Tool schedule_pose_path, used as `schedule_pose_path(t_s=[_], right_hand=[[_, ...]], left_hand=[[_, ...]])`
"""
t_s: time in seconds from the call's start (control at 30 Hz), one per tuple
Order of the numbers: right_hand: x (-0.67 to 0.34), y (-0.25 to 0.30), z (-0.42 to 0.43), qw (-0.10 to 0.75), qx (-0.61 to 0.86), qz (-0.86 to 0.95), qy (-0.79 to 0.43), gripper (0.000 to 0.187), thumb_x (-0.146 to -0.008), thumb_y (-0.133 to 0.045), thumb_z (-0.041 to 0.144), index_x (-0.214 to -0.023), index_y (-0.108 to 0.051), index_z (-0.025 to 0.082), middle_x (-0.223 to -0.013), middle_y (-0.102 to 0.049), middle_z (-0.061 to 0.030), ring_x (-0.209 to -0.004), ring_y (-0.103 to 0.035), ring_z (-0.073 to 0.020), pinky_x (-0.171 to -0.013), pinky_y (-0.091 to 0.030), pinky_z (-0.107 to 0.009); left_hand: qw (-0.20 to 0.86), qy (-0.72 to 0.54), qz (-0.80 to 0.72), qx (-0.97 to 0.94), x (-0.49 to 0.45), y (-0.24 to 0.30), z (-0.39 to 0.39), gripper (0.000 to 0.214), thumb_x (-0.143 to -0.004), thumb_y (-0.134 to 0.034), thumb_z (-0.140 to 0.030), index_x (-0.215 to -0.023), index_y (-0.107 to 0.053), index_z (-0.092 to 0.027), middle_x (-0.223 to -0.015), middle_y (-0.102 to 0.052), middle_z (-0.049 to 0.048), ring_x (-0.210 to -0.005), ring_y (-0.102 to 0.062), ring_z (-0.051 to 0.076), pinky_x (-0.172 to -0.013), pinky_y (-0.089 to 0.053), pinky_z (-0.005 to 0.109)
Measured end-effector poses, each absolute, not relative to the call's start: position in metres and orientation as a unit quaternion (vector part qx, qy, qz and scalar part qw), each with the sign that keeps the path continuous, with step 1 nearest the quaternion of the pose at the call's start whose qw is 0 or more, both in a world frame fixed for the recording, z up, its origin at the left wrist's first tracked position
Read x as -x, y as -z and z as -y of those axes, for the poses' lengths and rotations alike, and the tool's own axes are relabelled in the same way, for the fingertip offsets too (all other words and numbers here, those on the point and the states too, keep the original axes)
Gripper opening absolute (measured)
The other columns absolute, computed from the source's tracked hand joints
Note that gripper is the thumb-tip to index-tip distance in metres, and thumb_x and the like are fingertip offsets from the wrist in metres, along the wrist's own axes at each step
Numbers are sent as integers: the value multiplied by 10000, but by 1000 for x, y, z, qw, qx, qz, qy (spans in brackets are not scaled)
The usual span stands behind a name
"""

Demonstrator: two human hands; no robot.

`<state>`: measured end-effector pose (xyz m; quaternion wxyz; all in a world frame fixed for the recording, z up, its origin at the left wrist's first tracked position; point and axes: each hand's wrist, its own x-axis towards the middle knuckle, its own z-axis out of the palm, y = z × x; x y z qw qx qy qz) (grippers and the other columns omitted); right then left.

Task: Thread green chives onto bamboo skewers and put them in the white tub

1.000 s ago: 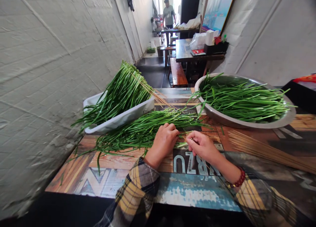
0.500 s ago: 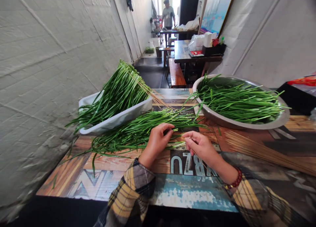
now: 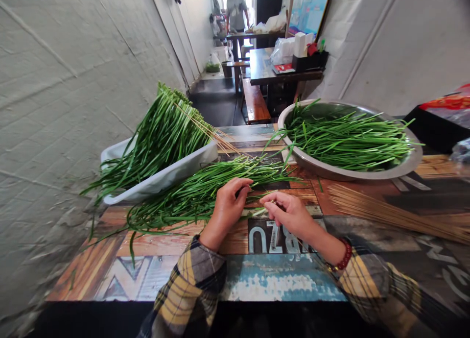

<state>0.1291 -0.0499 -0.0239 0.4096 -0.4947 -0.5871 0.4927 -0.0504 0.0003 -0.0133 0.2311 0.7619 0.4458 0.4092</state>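
Long green garlic chives (image 3: 183, 188) lie in a loose pile on the patterned wooden table (image 3: 176, 242). My left hand (image 3: 229, 201) is closed beside the pile's pale stem ends, thumb and forefinger pinched at chive stems; its grip is mostly hidden. Opposite it, my right hand (image 3: 288, 213) pinches a thin bamboo skewer, only faintly visible below the palm. A few pale stems lie between the hands. At the left, a white tray (image 3: 161, 179) holds a thick row of chives (image 3: 157, 132), their stem ends threaded on skewers (image 3: 205, 127).
More chives (image 3: 348, 142) fill a metal basin (image 3: 330, 170) at the back right. Loose bamboo skewers (image 3: 389, 213) fan out on the table's right side. A white wall (image 3: 66, 108) rises at the left. Farther back are another table (image 3: 262, 71), a bench (image 3: 256, 100) and a standing person (image 3: 236, 12).
The whole view has shifted, so the scene sits slightly farther left and higher. Both hands keep nearly the same pose; the skewer under my right hand shows less clearly.
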Motion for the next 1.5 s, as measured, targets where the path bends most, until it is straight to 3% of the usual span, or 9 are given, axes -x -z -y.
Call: schedule_pose_path(t_s=[0.23, 0.5, 0.73, 1.5], right_hand=[[-127, 25, 49, 431, 497, 578, -482, 251, -858, -536, 362, -921, -659, 152, -598, -567, 35, -417, -498, -69, -423, -400, -191], [-127, 21, 49, 449, 490, 577, -474, 273, -863, -539, 382, -947, -665, 155, -596, -554, 36, -413, -458, -65, -413, -367, -192], [-128, 23, 50, 453, 508, 571, -459, 302, -872, -540, 388, -981, -690, 150, -581, -538, 32, -432, -423, -72, -420, -337, -199], [-131, 21, 49, 447, 504, 587, -448, 305, -869, -533, 370, -992, -704, 149, -608, -558, 13, -463, -457, -78, -411, -339, -187]], left_hand=[[231, -397, -443, -770, 50, 8, 2, 218, -816, -559, -71, -965, -687, -167, -868, -675, 47, -816, -621, 149, -748, -490, 259], [273, -402, -417, -768, 43, 4, 8, 154, -795, -574, -62, -802, -688, -166, -850, -653, 51, -833, -610, 156, -741, -482, 266], [297, -382, -414, -771, 40, 3, 12, 92, -811, -596, -105, -802, -671, -156, -763, -654, 18, -714, -589, 130, -671, -449, 239], [303, -386, -431, -757, 40, 2, 12, 81, -807, -610, -136, -754, -668, -153, -737, -671, 19, -696, -604, 130, -658, -451, 232]])
